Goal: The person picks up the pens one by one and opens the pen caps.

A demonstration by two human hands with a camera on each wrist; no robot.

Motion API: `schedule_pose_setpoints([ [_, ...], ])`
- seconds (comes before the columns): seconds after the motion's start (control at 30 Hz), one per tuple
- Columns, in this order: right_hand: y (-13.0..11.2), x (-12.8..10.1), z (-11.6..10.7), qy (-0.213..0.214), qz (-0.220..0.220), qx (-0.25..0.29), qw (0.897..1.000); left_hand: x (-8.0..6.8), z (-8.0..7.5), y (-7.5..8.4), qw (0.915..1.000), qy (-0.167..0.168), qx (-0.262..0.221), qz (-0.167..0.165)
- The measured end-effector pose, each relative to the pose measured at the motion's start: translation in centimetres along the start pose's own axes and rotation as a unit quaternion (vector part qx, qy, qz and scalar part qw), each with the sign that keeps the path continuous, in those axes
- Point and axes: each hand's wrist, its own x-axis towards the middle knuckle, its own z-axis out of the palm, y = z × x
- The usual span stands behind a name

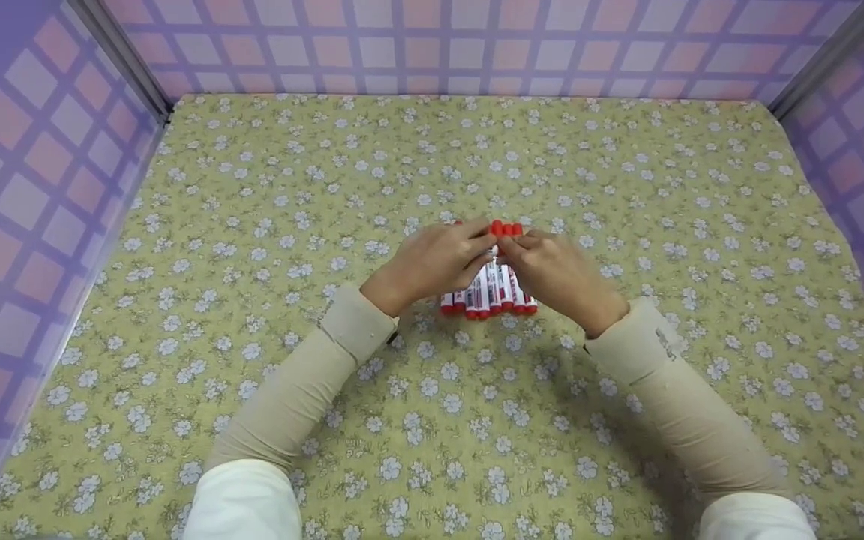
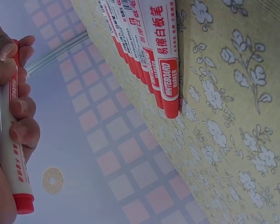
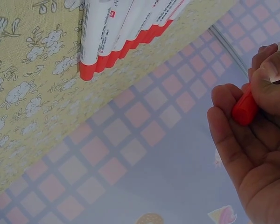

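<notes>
Both hands meet over the middle of the table, above a row of whiteboard markers [image 1: 493, 289]. My left hand [image 1: 439, 259] grips one white whiteboard marker [image 2: 10, 144] with red ends, its fingers curled along the barrel in the left wrist view. On the same marker's red end [image 3: 244, 111], the thumb and fingers of my right hand [image 3: 263, 163] pinch, seen in the right wrist view. In the head view, the fingertips of my right hand come close to those of the left, and both partly hide the row.
The markers in the row lie side by side, red ends [image 2: 171, 109] roughly aligned. A yellow floral cloth [image 1: 327, 172] covers the table. Checked panels [image 1: 432, 45] rise at the back and both sides, with metal posts [image 1: 128, 64] at the corners.
</notes>
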Motion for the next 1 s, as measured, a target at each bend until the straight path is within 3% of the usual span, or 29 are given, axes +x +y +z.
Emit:
schedule_pose_setpoints([
  [0.63, 0.09, -0.32, 0.39, 0.024, -0.02, -0.037, 0.999, -0.11, 0.14, -0.14, 0.9991, -0.019, -0.036, -0.012],
  [1.0, 0.04, -0.13, 0.02, 0.005, -0.006, -0.007, 1.0, -0.41, 0.16, -0.49, 0.999, -0.018, -0.039, -0.013],
])
